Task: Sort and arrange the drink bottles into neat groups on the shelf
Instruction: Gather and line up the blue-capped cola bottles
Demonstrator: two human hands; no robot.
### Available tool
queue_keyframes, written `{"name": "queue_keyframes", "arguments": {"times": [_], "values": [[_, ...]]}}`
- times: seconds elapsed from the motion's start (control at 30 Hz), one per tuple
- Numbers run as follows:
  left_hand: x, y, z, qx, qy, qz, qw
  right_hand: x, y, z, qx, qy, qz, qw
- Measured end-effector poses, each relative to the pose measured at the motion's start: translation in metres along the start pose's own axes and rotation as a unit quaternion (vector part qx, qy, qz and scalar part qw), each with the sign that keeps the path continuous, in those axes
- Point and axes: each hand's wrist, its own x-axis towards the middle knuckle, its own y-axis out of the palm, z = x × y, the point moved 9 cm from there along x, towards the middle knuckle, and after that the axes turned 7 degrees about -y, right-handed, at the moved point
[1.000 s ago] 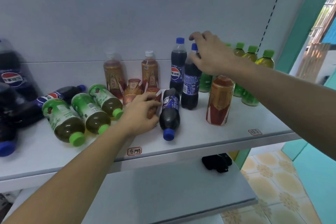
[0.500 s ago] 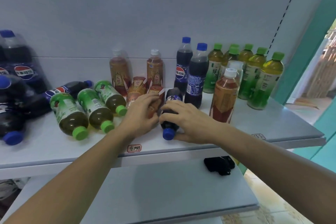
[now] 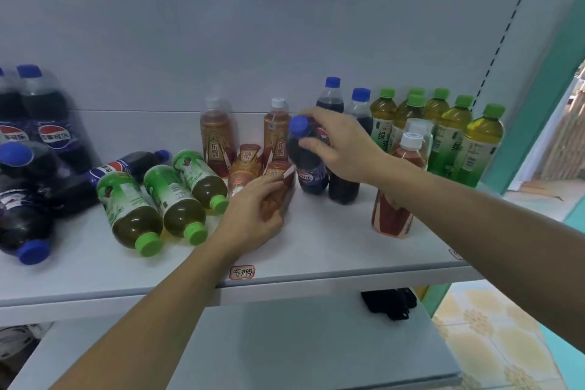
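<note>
Fingers of right hand (image 3: 340, 149) pinch cola bottle (image 3: 306, 158) neck.

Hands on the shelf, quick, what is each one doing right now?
Left hand: grips a lying brown bottle.
Right hand: grips the upper part of a cola bottle, near its blue cap, holding it about upright.

about nine green tea bottles (image 3: 481, 146), two hands (image 3: 342, 149)
</note>
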Motion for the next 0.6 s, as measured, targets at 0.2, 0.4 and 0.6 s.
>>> {"name": "queue_keyframes", "arguments": {"times": [0.2,0.4,0.6], "values": [[0.002,0.001,0.003,0.003,-0.011,-0.001,1.0,0.025,-0.003,-0.026,0.008,0.079,-0.043,0.996],[0.003,0.003,0.003,0.01,-0.02,0.004,1.0,0.056,-0.002,-0.029,-0.207,0.121,0.056,0.969],[0.002,0.004,0.0,0.017,-0.019,0.01,1.0,0.083,-0.008,-0.049,-0.347,0.095,0.153,0.92]]}}
